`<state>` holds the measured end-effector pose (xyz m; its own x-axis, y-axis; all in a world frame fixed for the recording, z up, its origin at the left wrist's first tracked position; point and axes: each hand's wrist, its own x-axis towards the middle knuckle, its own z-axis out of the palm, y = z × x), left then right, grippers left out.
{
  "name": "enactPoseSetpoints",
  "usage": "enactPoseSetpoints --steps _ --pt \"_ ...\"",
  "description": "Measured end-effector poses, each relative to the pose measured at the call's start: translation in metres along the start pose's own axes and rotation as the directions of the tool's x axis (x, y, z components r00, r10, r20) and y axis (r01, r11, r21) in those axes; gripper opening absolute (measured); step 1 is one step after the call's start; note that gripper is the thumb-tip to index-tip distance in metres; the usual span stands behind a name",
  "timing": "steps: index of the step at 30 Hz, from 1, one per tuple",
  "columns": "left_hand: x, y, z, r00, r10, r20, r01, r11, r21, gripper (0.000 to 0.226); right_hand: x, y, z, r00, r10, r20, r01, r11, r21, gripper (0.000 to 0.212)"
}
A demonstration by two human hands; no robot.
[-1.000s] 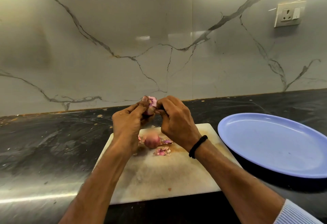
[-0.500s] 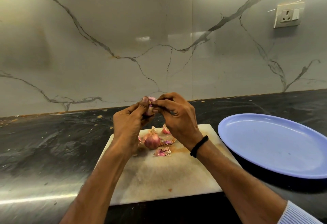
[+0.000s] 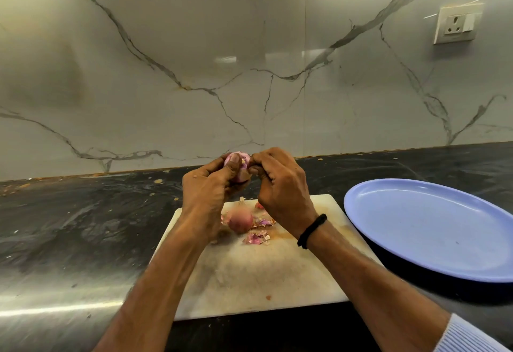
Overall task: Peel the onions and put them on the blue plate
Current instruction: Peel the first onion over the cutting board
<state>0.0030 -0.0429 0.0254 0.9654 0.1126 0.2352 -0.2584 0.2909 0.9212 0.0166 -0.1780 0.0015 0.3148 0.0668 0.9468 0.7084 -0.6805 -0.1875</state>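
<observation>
1. Onion (image 3: 240, 163) is gripped above the cutting board (image 3: 249, 276) by the left hand (image 3: 206, 189), whose fingers are curled round it.
2. Its skin is pinched at the top by the right hand (image 3: 280, 185).
3. A second onion (image 3: 241, 219) is seen lying on the board among loose peels (image 3: 256, 237).
4. The blue plate (image 3: 433, 229) is set on the bench (image 3: 83, 226), just right of the board.
</observation>
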Motion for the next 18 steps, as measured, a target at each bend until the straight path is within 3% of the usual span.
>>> enactPoseSetpoints --steps 6,11,18 --pt "-0.003 0.0 0.004 0.997 -0.073 0.007 0.073 0.993 -0.092 0.029 0.002 -0.001 -0.002 0.999 -0.034 0.01 0.035 0.999 -0.026 0.022" --pt "0.004 0.01 -0.006 0.987 -0.122 -0.107 0.086 0.953 -0.291 0.025 0.0 -0.001 0.0 0.999 0.003 0.05 -0.004 1.0 0.013 0.014" --pt "-0.001 0.003 0.0 0.995 -0.083 -0.061 0.075 0.989 -0.128 0.02 0.001 0.003 -0.006 0.993 0.112 0.03 -0.113 0.994 0.015 0.022"
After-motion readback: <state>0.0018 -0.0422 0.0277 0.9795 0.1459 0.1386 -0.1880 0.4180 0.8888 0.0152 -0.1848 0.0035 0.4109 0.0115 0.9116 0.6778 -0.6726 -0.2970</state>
